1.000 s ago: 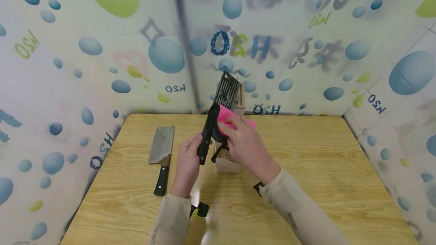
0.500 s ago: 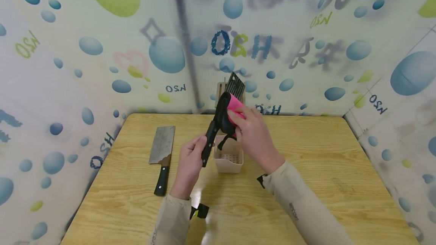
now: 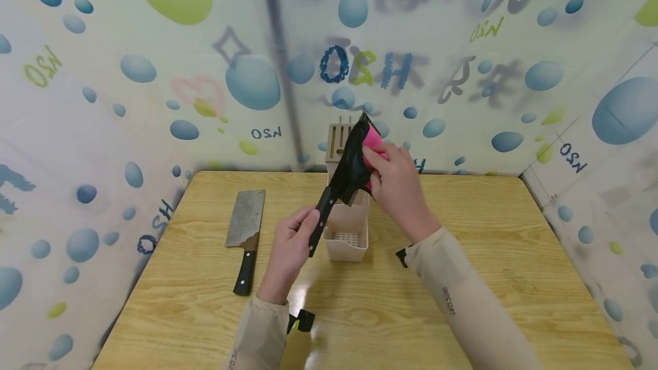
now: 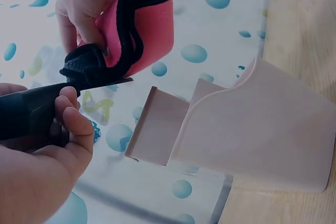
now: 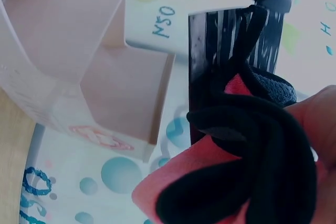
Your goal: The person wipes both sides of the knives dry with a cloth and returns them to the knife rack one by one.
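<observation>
A: Starting closest in, how are the hands placed?

B: The left hand [image 3: 289, 247] has its fingers curled round the handle of the knife [image 3: 322, 218], which is held up off the table [image 3: 514, 244], tilted with its blade [image 5: 210, 51] up and to the right. I'd keep that grip firm, since a turning handle would spoil the stroke.

A: And the right hand [image 3: 401, 190]?

B: Its fingers pinch the bunched cloth [image 4: 155, 35] against the blade. The step looks like wiping. Best to lay the cloth flat and draw it along the face from handle towards tip, never across the edge.

A: Which side is sharp?

B: Likely the one away from the handle's line, though the cloth covers part of it. I'd put a thick fold between fingers and steel, and tuck in the loose black trim so it can't snag.

A: Anything beyond?

B: The cleaver [image 3: 245, 227] lies flat, well to the left. The holder [image 3: 346, 251] stands upright just behind the knife, with the wall [image 3: 195, 53] past it. Strokes should clear the holder's rim.
</observation>
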